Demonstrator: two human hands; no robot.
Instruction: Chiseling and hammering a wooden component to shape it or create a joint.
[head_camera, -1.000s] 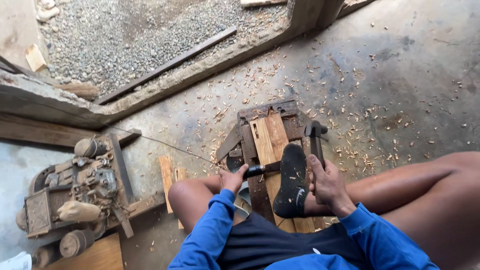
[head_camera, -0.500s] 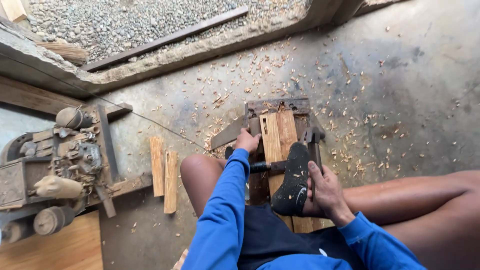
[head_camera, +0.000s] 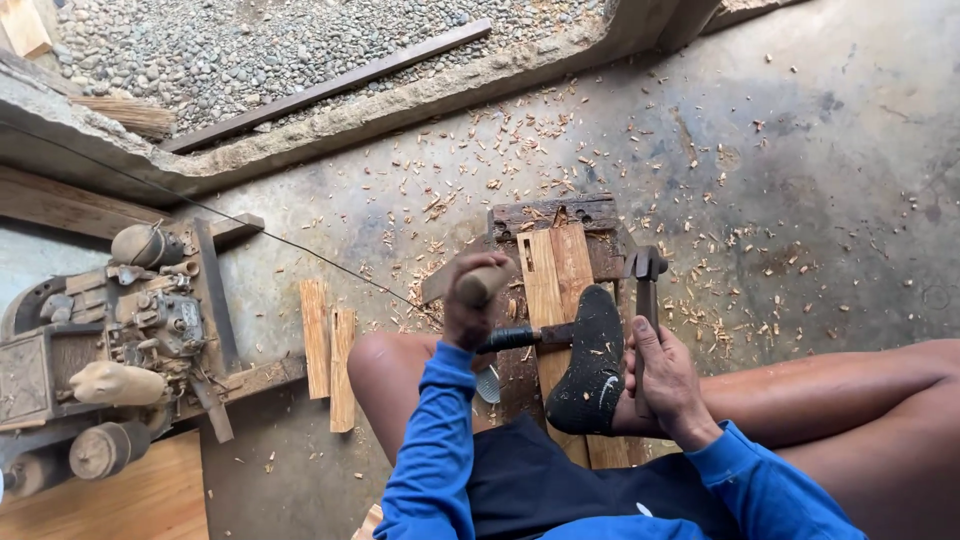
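My left hand (head_camera: 463, 312) is closed around the rounded wooden handle (head_camera: 483, 283) of a blade tool whose grey blade (head_camera: 437, 286) points left. It is held just above the left edge of a low wooden block (head_camera: 556, 214). Two pale planks (head_camera: 555, 270) lie on the block, pinned by my foot in a black sock (head_camera: 588, 365). A black-handled tool (head_camera: 515, 338) lies across the planks under the sock's toe. My right hand (head_camera: 665, 380) grips the shaft of a hammer (head_camera: 645, 268) resting along the block's right side.
Wood chips (head_camera: 520, 140) litter the concrete floor. Two short wood strips (head_camera: 328, 352) lie by my left knee. An old engine-like machine (head_camera: 110, 340) stands at left on boards. A concrete kerb (head_camera: 330, 120) and gravel (head_camera: 250, 40) lie beyond.
My left hand has risen from the planks and now shows the wooden handle upright in its grip. My right hand has stayed on the hammer. The view has shifted slightly.
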